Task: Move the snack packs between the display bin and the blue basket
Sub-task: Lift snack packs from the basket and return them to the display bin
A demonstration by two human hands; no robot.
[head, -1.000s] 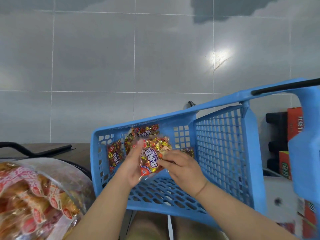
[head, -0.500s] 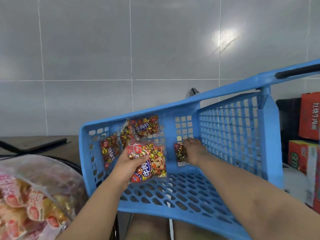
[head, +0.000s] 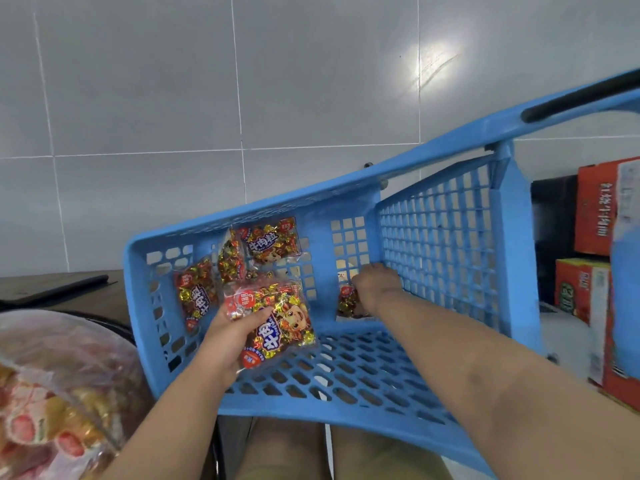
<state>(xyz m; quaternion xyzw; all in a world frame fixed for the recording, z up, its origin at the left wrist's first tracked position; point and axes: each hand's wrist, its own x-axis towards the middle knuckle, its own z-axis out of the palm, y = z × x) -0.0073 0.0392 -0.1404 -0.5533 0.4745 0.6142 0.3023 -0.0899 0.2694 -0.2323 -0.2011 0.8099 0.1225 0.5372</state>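
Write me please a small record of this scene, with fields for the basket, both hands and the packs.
blue basket: tilted, open side toward the camera
left hand: grips large snack pack inside the basket
right hand: touches small pack at the far wall; grip hidden
other packs: three, against the far wall
clear snack bag: lower left, outside the basket
red boxes: stacked at right

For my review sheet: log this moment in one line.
left hand: holds snack pack | right hand: at small pack, grip unclear | blue basket: tilted
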